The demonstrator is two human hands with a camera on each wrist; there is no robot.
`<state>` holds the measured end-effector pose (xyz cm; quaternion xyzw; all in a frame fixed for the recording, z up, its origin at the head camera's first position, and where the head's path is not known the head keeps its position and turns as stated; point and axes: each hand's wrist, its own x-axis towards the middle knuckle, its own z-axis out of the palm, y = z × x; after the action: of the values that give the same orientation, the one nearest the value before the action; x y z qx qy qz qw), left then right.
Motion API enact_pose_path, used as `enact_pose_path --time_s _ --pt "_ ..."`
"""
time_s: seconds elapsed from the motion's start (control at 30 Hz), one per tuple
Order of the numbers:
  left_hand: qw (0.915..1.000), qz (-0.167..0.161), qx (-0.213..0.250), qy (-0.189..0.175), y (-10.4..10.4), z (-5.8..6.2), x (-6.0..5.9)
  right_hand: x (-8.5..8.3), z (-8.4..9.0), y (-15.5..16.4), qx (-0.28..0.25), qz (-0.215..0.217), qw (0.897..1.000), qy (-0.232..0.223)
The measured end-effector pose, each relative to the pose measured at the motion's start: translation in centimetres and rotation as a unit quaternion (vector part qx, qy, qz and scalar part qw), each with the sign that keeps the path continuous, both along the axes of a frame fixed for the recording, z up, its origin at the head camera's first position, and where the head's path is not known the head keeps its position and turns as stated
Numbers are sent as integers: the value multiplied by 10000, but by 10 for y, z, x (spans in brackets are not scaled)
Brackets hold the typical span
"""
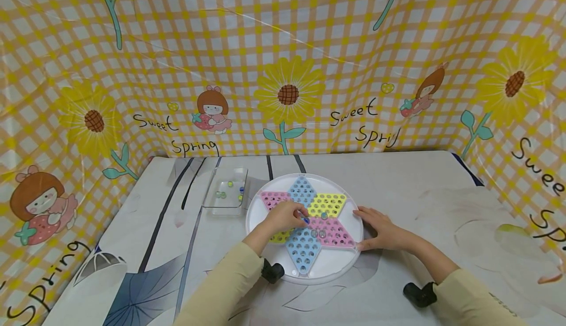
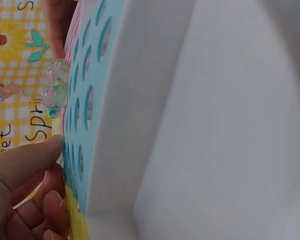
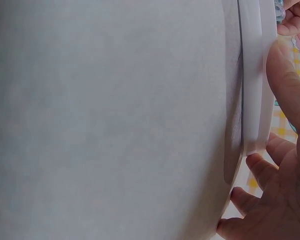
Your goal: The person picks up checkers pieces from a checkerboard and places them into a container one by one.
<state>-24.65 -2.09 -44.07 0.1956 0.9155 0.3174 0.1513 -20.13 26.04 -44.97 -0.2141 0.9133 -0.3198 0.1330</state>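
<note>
A round white Chinese checkers board point(image 1: 340, 263) with a star of pink, yellow and blue holed sections lies on the table. My left hand point(image 1: 285, 214) is over the middle of the star and pinches a blue marble point(image 1: 306, 221) at its fingertips. From the left wrist view, that hand's thumb and fingers point(image 2: 27, 157) are close against the holed surface; the marble cannot be made out there. A few clear marbles point(image 1: 322, 233) sit on the pink section nearby. My right hand point(image 1: 385, 230) touches the board's right rim, fingers spread, thumb at the near side.
Left of the board stands a clear plastic tray point(image 1: 212, 204) with several marbles in it. A patterned cloth point(image 1: 239, 36) hangs behind and at both sides of the table point(image 1: 411, 178). Black wrist cameras point(image 1: 417, 295) are worn at both sleeves.
</note>
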Motion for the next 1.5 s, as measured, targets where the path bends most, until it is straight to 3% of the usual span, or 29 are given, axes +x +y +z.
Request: enact_pose_path --time_s 0.57,0.73,1.1,1.5 --pt "9999 112 -79 39 1 -1 1 0 -1 1 16 24 10000 70" --pt "9998 145 108 -27 -1 -2 1 0 -1 1 11 6 10000 24" --pt "9988 126 391 -277 -6 4 1 0 0 1 -29 2 10000 -18" --pt "9989 78 450 -67 -15 14 -2 0 0 0 -36 6 10000 -34"
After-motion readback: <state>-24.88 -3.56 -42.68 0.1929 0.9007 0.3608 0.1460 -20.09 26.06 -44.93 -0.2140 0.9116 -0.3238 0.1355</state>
